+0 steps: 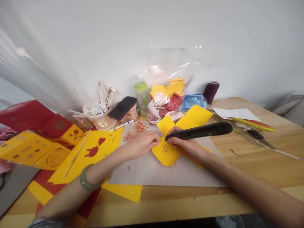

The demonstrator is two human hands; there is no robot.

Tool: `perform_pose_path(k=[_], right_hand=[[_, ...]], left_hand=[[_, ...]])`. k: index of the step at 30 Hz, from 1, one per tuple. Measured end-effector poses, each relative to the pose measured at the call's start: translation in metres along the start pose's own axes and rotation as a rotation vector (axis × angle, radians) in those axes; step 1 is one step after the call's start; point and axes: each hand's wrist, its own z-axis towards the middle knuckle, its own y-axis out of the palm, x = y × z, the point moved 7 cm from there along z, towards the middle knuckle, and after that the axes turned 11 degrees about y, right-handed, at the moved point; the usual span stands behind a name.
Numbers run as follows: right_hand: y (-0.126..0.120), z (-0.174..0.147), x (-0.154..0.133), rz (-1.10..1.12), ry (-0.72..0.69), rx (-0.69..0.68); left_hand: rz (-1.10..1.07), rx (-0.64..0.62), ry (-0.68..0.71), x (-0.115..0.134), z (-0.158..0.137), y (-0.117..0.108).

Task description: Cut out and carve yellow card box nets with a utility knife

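My right hand [190,146] is closed around a black utility knife [201,130], its tip end pointing left and its handle end to the right. Under the knife is a folded piece of yellow paper [167,156], with a small spiral pattern cut into its lower panel. Curled in a pinch, my left hand [140,144] meets the left edge of this paper with its fingertips. A grey cutting mat [133,175] lies beneath both hands.
Cut red and yellow paper pieces [101,148] cover the left side. Behind the mat stand a phone [123,108], a green bottle [141,95] and a clear bag of scraps [166,76]. A thread spool [211,91] and white paper [235,114] are at right.
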Motion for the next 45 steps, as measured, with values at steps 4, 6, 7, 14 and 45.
perform_pose_path(k=[4, 6, 7, 14, 45], right_hand=[[0.003, -0.002, -0.004, -0.010, 0.003, -0.031], [0.002, -0.003, -0.006, -0.014, 0.015, -0.032], [0.003, -0.004, -0.007, -0.014, 0.023, -0.037], [0.006, -0.003, -0.007, -0.002, 0.059, -0.059], [-0.013, -0.018, -0.028, -0.122, -0.022, 0.124]], left_hand=[[0.170, 0.400, 0.108, 0.011, 0.012, -0.065], [0.260, 0.580, 0.124, 0.013, 0.023, -0.103], [0.300, 0.654, 0.109, 0.012, 0.031, -0.121], [0.304, 0.811, -0.054, -0.043, 0.112, -0.201], [0.572, 0.225, 0.472, 0.087, -0.037, 0.032]])
